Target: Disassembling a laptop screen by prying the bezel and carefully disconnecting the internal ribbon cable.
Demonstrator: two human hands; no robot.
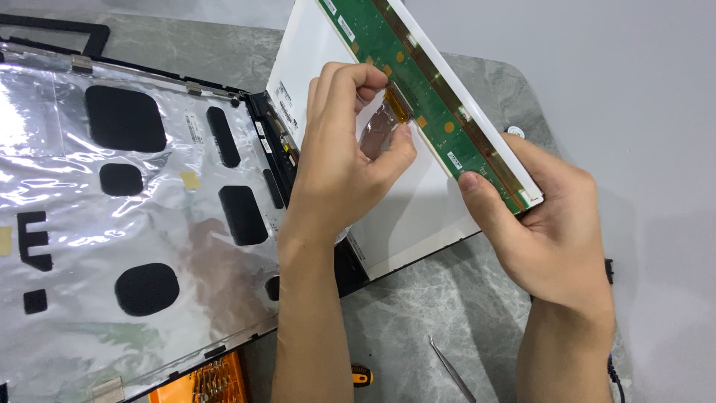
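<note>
Head view, from the left: a laptop lid back cover [112, 194], lined with crinkled silver foil and black pads, lies flat on the grey marbled table [418, 313]. Just beside its right edge, the left hand [343, 164] has thumb and forefinger pinched on a strip of clear tape [377, 130] at the amber ribbon connector [399, 103], on the back of the display panel [403, 201]. Further right, the right hand [544, 231] clamps the panel's lower right corner, thumb on its green circuit board strip [406, 71], fingers curled behind. The panel is tilted up on edge between both hands, white back toward the camera (its screen face is hidden). Its long axis runs diagonally from upper left to lower right. Below the cover sits an orange screwdriver bit case [209, 380], with tweezers [451, 369] lying between the forearms.
</note>
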